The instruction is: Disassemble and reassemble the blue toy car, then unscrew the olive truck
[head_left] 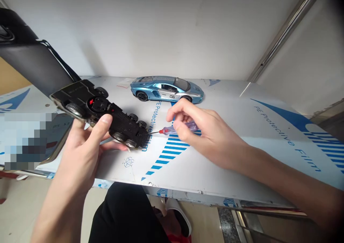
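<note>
My left hand (80,153) grips an upside-down black toy car (115,119), with the thumb across its underside and its wheels facing up. My right hand (209,134) pinches a small screwdriver (172,130) with a clear purple handle and a red collar. Its thin metal shaft points left, and the tip ends right beside the black car's edge. A light blue and silver model sports car (166,89) stands upright on its wheels behind my hands, apart from both. It carries the number 06 on its door.
The white shelf (228,164) is covered in blue-printed PE protective film. A black padded object (32,53) juts in at the left, and a metal rail (285,32) runs up the right. A blurred patch covers the left edge. Dark trousers and a shoe show below.
</note>
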A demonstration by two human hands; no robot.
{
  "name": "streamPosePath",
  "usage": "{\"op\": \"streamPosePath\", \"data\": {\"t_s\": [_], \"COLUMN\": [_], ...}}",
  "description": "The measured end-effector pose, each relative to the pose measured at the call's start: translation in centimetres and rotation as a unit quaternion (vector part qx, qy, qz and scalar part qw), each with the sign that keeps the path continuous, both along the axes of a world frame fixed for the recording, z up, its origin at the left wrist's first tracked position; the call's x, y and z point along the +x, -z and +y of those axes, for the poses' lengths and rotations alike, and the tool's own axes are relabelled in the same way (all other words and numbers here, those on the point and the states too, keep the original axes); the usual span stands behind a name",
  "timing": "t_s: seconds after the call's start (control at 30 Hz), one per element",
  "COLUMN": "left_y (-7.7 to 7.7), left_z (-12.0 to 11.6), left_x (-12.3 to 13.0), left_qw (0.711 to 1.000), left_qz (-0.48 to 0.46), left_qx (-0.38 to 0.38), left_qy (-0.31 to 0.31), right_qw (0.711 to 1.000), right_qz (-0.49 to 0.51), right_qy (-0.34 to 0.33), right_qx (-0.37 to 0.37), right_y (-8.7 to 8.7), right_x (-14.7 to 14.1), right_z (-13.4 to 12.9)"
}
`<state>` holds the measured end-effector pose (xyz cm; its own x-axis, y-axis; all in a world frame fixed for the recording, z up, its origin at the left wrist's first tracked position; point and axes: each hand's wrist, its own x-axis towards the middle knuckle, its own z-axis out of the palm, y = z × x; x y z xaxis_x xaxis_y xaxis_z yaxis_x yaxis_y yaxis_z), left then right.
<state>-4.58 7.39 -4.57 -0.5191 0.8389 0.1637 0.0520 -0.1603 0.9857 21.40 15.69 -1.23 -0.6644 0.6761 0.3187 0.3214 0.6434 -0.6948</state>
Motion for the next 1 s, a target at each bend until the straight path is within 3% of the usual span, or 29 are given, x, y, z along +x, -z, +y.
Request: {"op": "streamPosePath", "data": {"t_s": [0.13,0.33,0.5,0.67,0.87,1.0], "left_y": [0.1,0.2,0.4,0.5,0.5,0.6], "left_z": [0.6,0.2,0.3,0.3,0.2,0.2], "left_x": [-0.6,-0.7,-0.8,-1.0,-1.2,-1.2], "left_qw": [0.999,0.998,0.998,0.998,0.998,0.998], "left_qz": [0.002,0.013,0.016,0.029,0.026,0.024], "left_qx": [-0.014,-0.026,-0.029,-0.02,-0.027,-0.023], "left_qy": [0.031,0.051,0.047,0.054,0.05,0.052], "right_qw": [0.999,1.0,0.999,1.0,0.997,0.998], "right_qz": [-0.005,-0.008,0.008,0.008,0.03,0.041], "right_qy": [0.016,-0.011,0.013,-0.003,0.029,0.03], "right_qx": [-0.047,0.016,-0.046,0.006,-0.061,-0.021], "right_y": [-0.2,-0.6,-0.7,-0.9,-0.5,-0.4], "right_x": [0.0,-0.1,-0.4,-0.5,-0.9,-1.0], "right_z": [0.0,0.0,-0.1,-0.1,-0.5,-0.4]}}
